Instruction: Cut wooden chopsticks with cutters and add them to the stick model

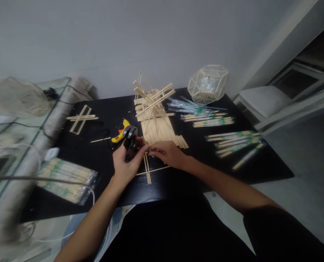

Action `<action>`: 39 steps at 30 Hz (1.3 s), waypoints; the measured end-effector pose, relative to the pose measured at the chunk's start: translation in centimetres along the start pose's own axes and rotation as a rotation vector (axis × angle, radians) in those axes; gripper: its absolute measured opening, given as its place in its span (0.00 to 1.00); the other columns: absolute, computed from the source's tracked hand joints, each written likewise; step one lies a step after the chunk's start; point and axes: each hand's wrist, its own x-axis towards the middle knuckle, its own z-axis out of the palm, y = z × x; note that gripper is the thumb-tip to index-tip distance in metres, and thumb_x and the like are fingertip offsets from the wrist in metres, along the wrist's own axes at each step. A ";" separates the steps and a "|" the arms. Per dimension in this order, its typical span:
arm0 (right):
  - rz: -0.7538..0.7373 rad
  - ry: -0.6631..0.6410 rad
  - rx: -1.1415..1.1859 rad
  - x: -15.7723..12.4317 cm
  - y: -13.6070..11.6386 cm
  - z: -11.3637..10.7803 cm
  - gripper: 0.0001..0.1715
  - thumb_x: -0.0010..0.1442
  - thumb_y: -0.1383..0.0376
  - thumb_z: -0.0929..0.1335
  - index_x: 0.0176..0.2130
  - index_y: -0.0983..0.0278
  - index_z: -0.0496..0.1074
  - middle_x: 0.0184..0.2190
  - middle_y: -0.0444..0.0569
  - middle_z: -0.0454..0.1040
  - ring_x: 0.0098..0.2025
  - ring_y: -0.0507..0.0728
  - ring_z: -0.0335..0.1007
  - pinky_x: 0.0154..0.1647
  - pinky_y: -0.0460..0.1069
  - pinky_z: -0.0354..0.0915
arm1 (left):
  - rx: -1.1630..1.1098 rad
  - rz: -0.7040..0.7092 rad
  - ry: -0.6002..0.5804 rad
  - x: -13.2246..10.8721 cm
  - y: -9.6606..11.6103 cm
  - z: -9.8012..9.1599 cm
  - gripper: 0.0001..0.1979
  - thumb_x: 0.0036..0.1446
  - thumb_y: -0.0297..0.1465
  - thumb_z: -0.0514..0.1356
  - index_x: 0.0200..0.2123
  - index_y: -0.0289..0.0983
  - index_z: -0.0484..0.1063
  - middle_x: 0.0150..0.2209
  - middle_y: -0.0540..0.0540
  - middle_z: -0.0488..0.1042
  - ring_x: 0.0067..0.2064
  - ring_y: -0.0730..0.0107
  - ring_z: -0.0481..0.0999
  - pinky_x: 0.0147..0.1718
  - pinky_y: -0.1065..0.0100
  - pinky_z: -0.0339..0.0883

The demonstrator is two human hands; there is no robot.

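Note:
My left hand [126,162] is wrapped round a black tool [130,142] with a grey top, held upright over the black table [178,182]. My right hand [168,153] lies just to its right, fingers pinched on thin wooden sticks [147,169] that lie crossed on the table in front of me. Both hands meet above these crossed sticks. Directly behind them a flat mat of sticks [159,133] carries a tangled stick structure [151,100].
A yellow glue gun [120,134] lies left of the mat. Wrapped chopstick packs [66,180] sit at the left edge; more wrapped chopsticks [234,142] lie right. A stick polyhedron [208,84] stands at the back right. A stick cross [81,118] lies far left.

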 end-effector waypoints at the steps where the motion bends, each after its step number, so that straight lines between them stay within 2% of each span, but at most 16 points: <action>1: 0.003 -0.008 0.007 0.0 0.0 0.0 0.09 0.71 0.64 0.69 0.39 0.65 0.77 0.33 0.47 0.79 0.36 0.54 0.74 0.41 0.47 0.65 | -0.004 0.000 -0.007 0.1 0.1 0.0 0.08 0.59 0.34 0.69 0.39 0.35 0.78 0.36 0.47 0.81 0.38 0.68 0.81 0.44 0.65 0.76; 5: 0.026 -0.037 0.041 -0.1 0.2 0.2 0.09 0.71 0.64 0.67 0.39 0.65 0.75 0.32 0.44 0.77 0.34 0.52 0.73 0.39 0.46 0.64 | 0.023 -0.002 0.012 0.2 0.2 0.2 0.09 0.59 0.35 0.69 0.39 0.36 0.78 0.36 0.48 0.82 0.36 0.69 0.82 0.41 0.67 0.76; 9: 0.026 -0.055 0.034 -0.2 0.2 0.2 0.10 0.72 0.63 0.66 0.38 0.64 0.73 0.32 0.45 0.77 0.34 0.52 0.72 0.39 0.47 0.64 | 0.009 -0.032 0.041 0.1 0.0 0.4 0.11 0.59 0.37 0.69 0.41 0.36 0.78 0.36 0.48 0.82 0.37 0.68 0.83 0.43 0.66 0.77; 15: 0.002 -0.046 0.024 -0.5 0.1 0.4 0.10 0.73 0.64 0.64 0.43 0.64 0.75 0.37 0.48 0.80 0.40 0.55 0.77 0.43 0.48 0.68 | 0.006 -0.032 -0.094 -0.1 0.0 0.0 0.11 0.58 0.36 0.70 0.40 0.36 0.79 0.39 0.46 0.83 0.39 0.68 0.83 0.45 0.65 0.78; 18: -0.008 -0.039 0.027 -0.6 0.2 0.5 0.10 0.73 0.65 0.65 0.47 0.64 0.76 0.40 0.49 0.82 0.42 0.55 0.78 0.45 0.48 0.68 | 0.036 -0.023 -0.081 -0.1 0.1 -0.2 0.11 0.56 0.36 0.71 0.39 0.37 0.80 0.39 0.47 0.84 0.38 0.68 0.83 0.43 0.66 0.78; 23: -0.045 -0.008 0.031 -0.7 0.6 0.7 0.11 0.73 0.64 0.66 0.43 0.65 0.77 0.36 0.47 0.81 0.37 0.53 0.77 0.42 0.46 0.68 | 0.018 -0.056 -0.033 -0.4 -0.3 0.0 0.13 0.56 0.36 0.71 0.41 0.36 0.80 0.39 0.46 0.84 0.39 0.66 0.84 0.44 0.64 0.80; 29: -0.028 -0.002 0.030 -0.8 0.5 0.6 0.10 0.73 0.64 0.67 0.45 0.64 0.78 0.37 0.47 0.83 0.36 0.52 0.78 0.41 0.45 0.68 | -0.046 -0.082 -0.034 -0.4 -0.9 0.3 0.12 0.56 0.36 0.71 0.40 0.36 0.79 0.39 0.45 0.84 0.44 0.62 0.84 0.49 0.60 0.79; 34: -0.031 -0.015 0.001 -0.8 0.6 0.5 0.12 0.73 0.63 0.66 0.45 0.65 0.79 0.37 0.48 0.83 0.37 0.52 0.78 0.41 0.46 0.67 | -0.082 -0.077 -0.032 -0.4 -1.1 0.5 0.13 0.55 0.36 0.71 0.41 0.36 0.79 0.40 0.45 0.84 0.43 0.63 0.84 0.49 0.60 0.79; 39: -0.029 -0.018 -0.019 -0.9 0.8 0.8 0.14 0.74 0.61 0.65 0.41 0.65 0.78 0.34 0.47 0.81 0.36 0.52 0.76 0.41 0.45 0.66 | 0.029 -0.065 -0.089 -0.4 -0.4 -0.5 0.15 0.60 0.38 0.68 0.47 0.36 0.78 0.42 0.45 0.83 0.42 0.64 0.83 0.47 0.63 0.77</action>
